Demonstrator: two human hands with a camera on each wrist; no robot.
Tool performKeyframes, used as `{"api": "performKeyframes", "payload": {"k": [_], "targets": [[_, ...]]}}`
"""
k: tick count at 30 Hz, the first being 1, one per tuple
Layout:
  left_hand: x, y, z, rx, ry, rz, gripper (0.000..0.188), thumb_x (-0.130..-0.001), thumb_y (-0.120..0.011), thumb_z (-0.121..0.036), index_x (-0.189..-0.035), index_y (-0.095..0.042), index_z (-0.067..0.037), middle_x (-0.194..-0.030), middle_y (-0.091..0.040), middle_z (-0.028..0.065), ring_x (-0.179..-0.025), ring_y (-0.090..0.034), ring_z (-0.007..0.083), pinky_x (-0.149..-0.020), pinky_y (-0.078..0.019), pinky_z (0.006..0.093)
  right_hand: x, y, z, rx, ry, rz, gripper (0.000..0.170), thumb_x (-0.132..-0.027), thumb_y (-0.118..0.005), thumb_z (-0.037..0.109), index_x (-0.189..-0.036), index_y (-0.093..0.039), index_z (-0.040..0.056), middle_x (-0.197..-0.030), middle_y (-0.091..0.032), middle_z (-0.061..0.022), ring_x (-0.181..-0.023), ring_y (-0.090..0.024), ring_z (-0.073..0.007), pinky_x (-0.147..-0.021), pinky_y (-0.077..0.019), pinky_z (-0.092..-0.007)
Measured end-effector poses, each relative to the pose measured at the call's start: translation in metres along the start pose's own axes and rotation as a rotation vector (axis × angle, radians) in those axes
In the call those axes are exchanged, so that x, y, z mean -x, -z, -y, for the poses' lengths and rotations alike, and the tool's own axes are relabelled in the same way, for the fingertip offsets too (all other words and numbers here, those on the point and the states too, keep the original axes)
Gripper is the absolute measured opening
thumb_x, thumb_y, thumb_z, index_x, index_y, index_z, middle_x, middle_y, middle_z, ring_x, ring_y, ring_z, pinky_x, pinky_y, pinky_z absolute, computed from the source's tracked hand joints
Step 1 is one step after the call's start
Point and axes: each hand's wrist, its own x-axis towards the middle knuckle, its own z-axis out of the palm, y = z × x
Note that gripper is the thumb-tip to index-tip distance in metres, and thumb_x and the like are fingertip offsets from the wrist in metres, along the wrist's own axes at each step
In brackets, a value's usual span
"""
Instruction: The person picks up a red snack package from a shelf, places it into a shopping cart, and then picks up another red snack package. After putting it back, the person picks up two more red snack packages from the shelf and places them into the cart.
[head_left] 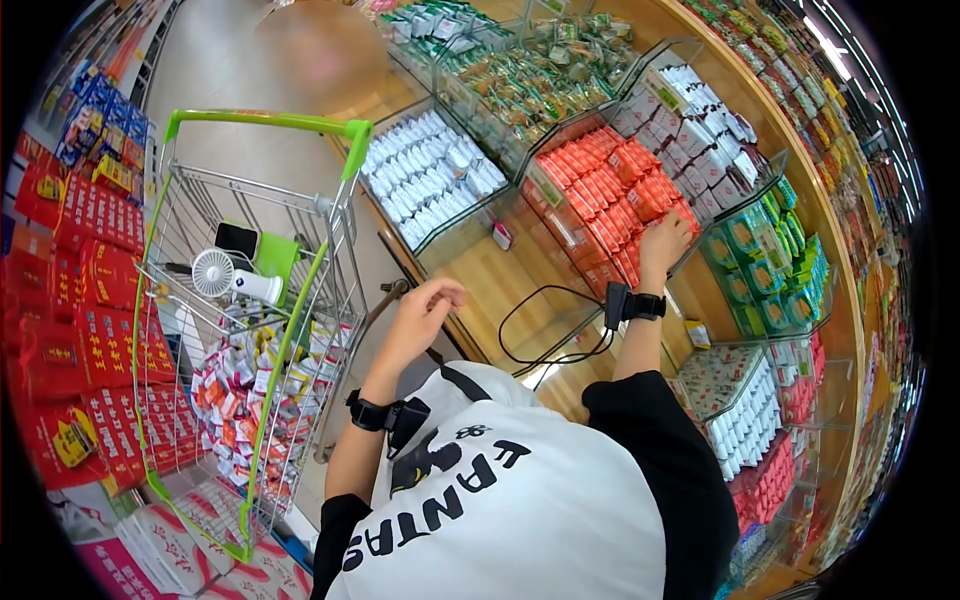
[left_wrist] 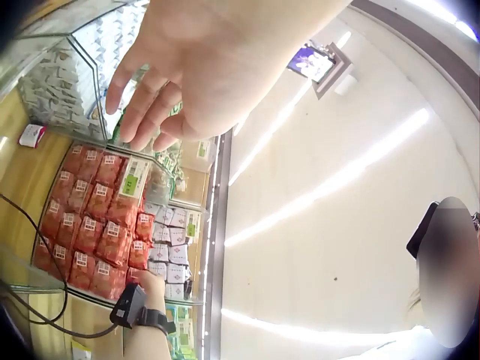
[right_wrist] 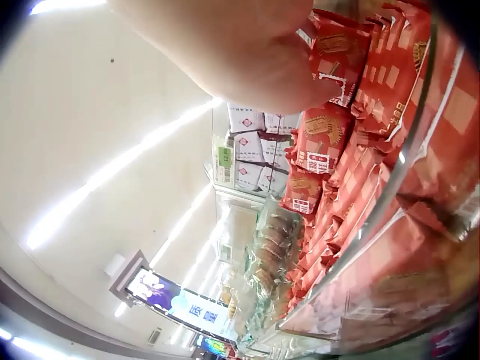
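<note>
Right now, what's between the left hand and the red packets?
Head view: wooden counter, then the bin's clear wall, between left hand and red packets; a looped black cable shows alongside, nearer the white shirt.

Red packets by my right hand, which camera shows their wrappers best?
The right wrist view: red packets look largest, their print clearest. Left wrist shows stacked rows, smaller; head shows them from above, smaller still.
</note>
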Motion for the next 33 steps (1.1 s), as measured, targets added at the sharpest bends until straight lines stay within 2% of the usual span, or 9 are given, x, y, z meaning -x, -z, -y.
{"api": "performKeyframes", "payload": {"k": [5, 21, 24, 30, 33], "targets": [[-0.002, 0.001, 0.006, 0.014, -0.009, -0.04, 0.019, -0.081, -0.039, 0.001, -0.094, -0.053, 0.002, -0.08, -0.055, 0.0061, -0.077, -0.053, 0.0133, -0.072, -0.0435, 0.025, 0.001, -0.005, -0.007, -0.02, 0.073, -0.086, 0.029, -0.07, -0.055, 0.008, -0.099, -0.05, 0.0058, -0.095, -0.048, -0.0151, -0.09, -0.046, -0.0335, -0.075, -0.04, -0.0419], [-0.027, 0.001, -0.004, -0.042, -0.043, -0.005, 0.02, -0.079, -0.038, 0.003, -0.093, -0.052, 0.002, -0.079, -0.055, 0.0062, -0.076, -0.054, 0.0129, -0.071, -0.0436, 0.0245, 0.0, 0.001, 0.002, 0.054, -0.014, 0.007, 0.039, -0.066, -0.06, 0.01, -0.102, -0.046, 0.0064, -0.096, -0.048, -0.0139, -0.089, -0.048, -0.0317, -0.075, -0.04, -0.0408], [-0.031, -0.003, -0.003, -0.039, -0.054, 0.038, 0.02, -0.08, -0.038, 0.003, -0.094, -0.052, 0.002, -0.079, -0.054, 0.006, -0.075, -0.053, 0.0129, -0.071, -0.0434, 0.0243, 0.0, 0.005, 0.0, 0.01, -0.014, 0.073, 0.039, -0.067, -0.058, 0.008, -0.104, -0.046, 0.0056, -0.094, -0.051, -0.0152, -0.088, -0.048, -0.0325, -0.074, -0.0402, -0.0415], [-0.037, -0.004, -0.004, -0.04, -0.067, 0.085, 0.019, -0.081, -0.038, 0.001, -0.094, -0.053, 0.002, -0.08, -0.054, 0.0052, -0.076, -0.053, 0.0123, -0.072, -0.0434, 0.0241, -0.003, 0.011, 0.0, -0.139, -0.067, 0.054, 0.037, -0.069, -0.055, 0.002, -0.105, -0.048, 0.0043, -0.089, -0.056, -0.0176, -0.084, -0.05, -0.0348, -0.074, -0.0407, -0.0411], [-0.04, -0.005, -0.006, -0.031, -0.06, 0.076, 0.017, -0.083, -0.04, -0.001, -0.094, -0.053, 0.002, -0.08, -0.054, 0.005, -0.076, -0.053, 0.0118, -0.071, -0.0433, 0.0237, -0.002, 0.025, 0.007, -0.185, -0.099, 0.032, 0.035, -0.07, -0.057, 0.005, -0.103, -0.05, 0.0037, -0.09, -0.058, -0.0172, -0.083, -0.052, -0.0346, -0.072, -0.0424, -0.0415]]}}
